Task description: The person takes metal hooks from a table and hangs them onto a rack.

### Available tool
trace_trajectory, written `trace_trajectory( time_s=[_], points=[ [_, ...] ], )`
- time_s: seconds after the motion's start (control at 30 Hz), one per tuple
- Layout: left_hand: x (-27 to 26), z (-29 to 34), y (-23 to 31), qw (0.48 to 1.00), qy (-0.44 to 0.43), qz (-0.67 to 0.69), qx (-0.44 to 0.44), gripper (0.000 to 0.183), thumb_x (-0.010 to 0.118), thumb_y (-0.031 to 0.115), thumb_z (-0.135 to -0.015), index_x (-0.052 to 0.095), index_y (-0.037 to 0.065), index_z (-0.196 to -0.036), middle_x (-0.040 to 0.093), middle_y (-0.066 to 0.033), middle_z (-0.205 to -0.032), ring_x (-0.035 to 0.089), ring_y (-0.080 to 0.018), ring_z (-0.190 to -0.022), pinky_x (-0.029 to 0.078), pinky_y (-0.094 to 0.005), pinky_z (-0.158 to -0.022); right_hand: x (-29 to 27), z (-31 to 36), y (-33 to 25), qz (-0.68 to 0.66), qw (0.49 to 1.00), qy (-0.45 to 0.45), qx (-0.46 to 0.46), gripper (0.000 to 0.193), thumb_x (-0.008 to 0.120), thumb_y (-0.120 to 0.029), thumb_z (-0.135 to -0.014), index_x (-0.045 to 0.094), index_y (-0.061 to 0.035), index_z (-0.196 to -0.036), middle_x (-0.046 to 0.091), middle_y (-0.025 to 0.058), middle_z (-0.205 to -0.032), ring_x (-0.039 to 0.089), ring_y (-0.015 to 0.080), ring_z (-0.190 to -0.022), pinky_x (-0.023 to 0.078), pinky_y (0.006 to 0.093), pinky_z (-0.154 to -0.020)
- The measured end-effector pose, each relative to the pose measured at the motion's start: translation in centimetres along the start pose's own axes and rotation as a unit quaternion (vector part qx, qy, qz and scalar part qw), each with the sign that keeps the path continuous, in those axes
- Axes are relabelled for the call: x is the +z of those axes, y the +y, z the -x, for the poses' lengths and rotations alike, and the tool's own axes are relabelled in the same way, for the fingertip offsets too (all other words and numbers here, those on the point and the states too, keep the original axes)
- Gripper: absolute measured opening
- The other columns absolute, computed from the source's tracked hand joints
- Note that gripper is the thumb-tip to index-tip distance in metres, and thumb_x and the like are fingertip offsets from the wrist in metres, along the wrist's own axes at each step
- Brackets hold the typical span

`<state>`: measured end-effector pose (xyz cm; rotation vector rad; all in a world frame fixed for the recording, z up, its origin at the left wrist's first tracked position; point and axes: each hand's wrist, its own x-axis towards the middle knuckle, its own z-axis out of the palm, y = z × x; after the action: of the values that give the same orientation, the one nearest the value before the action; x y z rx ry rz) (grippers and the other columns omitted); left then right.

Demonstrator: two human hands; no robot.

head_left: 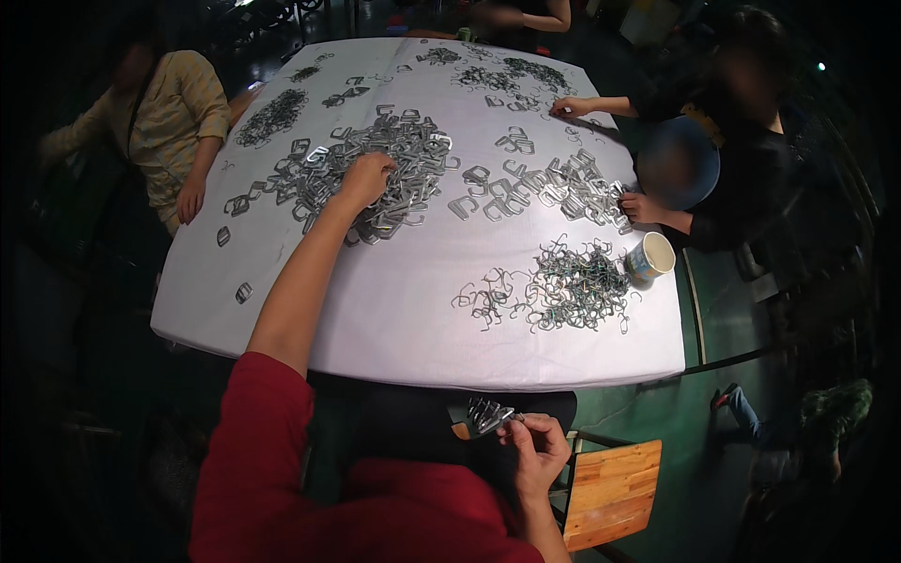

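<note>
My left arm stretches across the table to a large heap of silver-grey metal frames, shaped like buckles [413, 141]. Over the heap's middle, my left hand [368, 180] has its fingers bent and drawn together; whatever lies between them is hidden. Close to my lap, past the table's front edge, my right hand [540, 450] pinches the end of a small grey metal piece [507, 414] between thumb and finger. Several shiny metal pieces [483, 411] fan out beside those fingertips, above a dark patch with an orange corner [461, 431].
Bent wire hooks [577, 286] form a tangled pile at the right, beside a paper cup [651, 258]. More small piles lie toward the back of the white-covered table [422, 352]. People sit left, right and behind; one person's hand [642, 208] touches metal frames. A wooden stool [612, 493] stands to my right.
</note>
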<state>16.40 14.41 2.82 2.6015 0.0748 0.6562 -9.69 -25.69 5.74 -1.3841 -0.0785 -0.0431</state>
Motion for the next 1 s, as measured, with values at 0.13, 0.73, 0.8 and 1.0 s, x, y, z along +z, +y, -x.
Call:
trace_trajectory(
  time_s=[0.13,0.73,0.8,1.0],
  points=[
    [1.1,0.2,1.3,0.994,-0.081,-0.024,0.071,0.019,0.061,0.01,-0.077,0.066,0.004,-0.095,0.063,-0.0143,-0.101,0.057,-0.0315,-0.1,0.046,-0.0399,-0.086,0.0,0.1,0.2,-0.005,1.0,-0.002,-0.001,0.007,0.06,0.01,-0.081,0.058,0.0047,-0.086,0.061,0.0132,-0.081,0.062,0.0146,-0.067,0.051,0.0234,-0.058],
    [14.4,0.4,10.2,0.971,-0.131,-0.192,0.052,0.037,0.061,0.027,-0.079,0.059,0.002,-0.105,0.057,-0.0162,-0.099,0.059,-0.0292,-0.092,0.05,-0.0434,-0.078,-0.3,-0.2,1.2,0.048,0.998,-0.027,0.0,0.006,0.061,0.006,-0.083,0.056,0.0037,-0.086,0.061,0.0129,-0.083,0.064,0.0173,-0.068,0.053,0.0264,-0.059],
    [13.3,-0.4,11.2,0.964,-0.174,-0.194,0.056,0.035,0.059,0.023,-0.079,0.058,0.002,-0.108,0.058,-0.0179,-0.099,0.061,-0.0303,-0.089,0.051,-0.0421,-0.076,-0.4,-0.4,1.0,0.05,0.998,-0.024,-0.007,0.006,0.061,0.005,-0.083,0.056,0.0036,-0.086,0.062,0.0126,-0.082,0.064,0.0171,-0.068,0.053,0.026,-0.059],
    [7.9,0.2,10.5,0.972,-0.159,-0.173,0.01,0.023,0.059,-0.004,-0.072,0.056,-0.005,-0.095,0.063,-0.0241,-0.093,0.064,-0.0351,-0.088,0.053,-0.041,-0.077,-0.3,-0.7,0.9,0.067,0.997,-0.032,-0.005,0.005,0.064,0.0,-0.082,0.064,0.0036,-0.086,0.066,0.0082,-0.079,0.063,0.0101,-0.069,0.05,0.0204,-0.06]
  ],
)
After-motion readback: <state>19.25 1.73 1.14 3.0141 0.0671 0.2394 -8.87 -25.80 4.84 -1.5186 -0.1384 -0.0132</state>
